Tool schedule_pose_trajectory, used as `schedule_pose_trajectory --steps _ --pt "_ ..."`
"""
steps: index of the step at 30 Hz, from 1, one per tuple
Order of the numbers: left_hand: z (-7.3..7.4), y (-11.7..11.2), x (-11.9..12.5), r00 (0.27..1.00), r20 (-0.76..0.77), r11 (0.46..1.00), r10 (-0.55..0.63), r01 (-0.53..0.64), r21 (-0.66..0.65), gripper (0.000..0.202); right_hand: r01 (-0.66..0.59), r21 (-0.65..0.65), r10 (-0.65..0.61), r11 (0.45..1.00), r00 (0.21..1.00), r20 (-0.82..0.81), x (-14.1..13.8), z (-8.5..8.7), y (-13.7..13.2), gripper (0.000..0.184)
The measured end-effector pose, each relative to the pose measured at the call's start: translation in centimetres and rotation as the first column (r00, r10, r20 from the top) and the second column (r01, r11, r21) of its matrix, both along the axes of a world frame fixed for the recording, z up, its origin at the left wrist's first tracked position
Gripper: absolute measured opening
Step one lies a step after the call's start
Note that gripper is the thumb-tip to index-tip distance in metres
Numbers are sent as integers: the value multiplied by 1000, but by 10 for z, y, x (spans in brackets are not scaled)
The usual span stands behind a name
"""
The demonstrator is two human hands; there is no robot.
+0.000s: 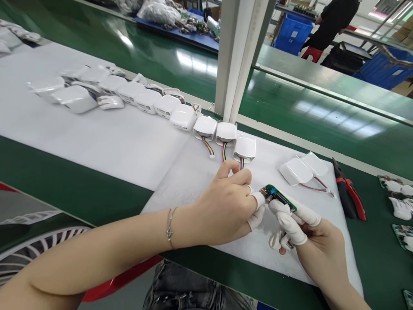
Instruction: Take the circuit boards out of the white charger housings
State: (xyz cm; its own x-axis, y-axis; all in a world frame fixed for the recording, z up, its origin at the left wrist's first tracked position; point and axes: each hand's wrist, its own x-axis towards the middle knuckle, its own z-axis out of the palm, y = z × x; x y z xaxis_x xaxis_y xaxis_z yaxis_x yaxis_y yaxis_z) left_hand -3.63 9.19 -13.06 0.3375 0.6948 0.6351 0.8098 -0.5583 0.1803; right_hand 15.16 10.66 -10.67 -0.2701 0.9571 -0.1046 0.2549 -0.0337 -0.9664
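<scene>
In my right hand (318, 241), with white finger cots on its fingers, I grip a small green circuit board (284, 200) carrying dark components. Below it, a small white piece (286, 242) sits among the same hand's fingers, mostly hidden. My left hand (230, 204), also wearing finger cots, pinches at the board's left end; what lies between its fingertips is partly hidden. Just beyond that hand stand white housings (245, 147) with coloured wires (225, 151) coming out of their open ends. Some of these wires run out of sight behind my left hand.
A white foam sheet (129, 146) covers much of the green bench. Several white housings (145, 100) form a row at the back left. Wired white packs (297, 170) lie to the right, beside red-handled pliers (350, 193). More circuit boards (403, 236) line the right edge. A metal post (237, 60) rises behind.
</scene>
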Motion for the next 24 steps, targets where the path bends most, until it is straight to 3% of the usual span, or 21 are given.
schedule_pose_trajectory --steps 8,19,24 --pt "0 -1 2 999 -25 999 30 -29 39 35 82 -25 -83 996 996 -28 -10 3 -10 30" --pt "-1 -4 1 999 -31 997 19 -16 80 22 206 19 -204 978 976 -74 -10 0 -14 29" --pt "-4 -2 3 999 -42 995 19 -15 96 18 166 -15 -166 986 986 3 -8 -3 -14 33"
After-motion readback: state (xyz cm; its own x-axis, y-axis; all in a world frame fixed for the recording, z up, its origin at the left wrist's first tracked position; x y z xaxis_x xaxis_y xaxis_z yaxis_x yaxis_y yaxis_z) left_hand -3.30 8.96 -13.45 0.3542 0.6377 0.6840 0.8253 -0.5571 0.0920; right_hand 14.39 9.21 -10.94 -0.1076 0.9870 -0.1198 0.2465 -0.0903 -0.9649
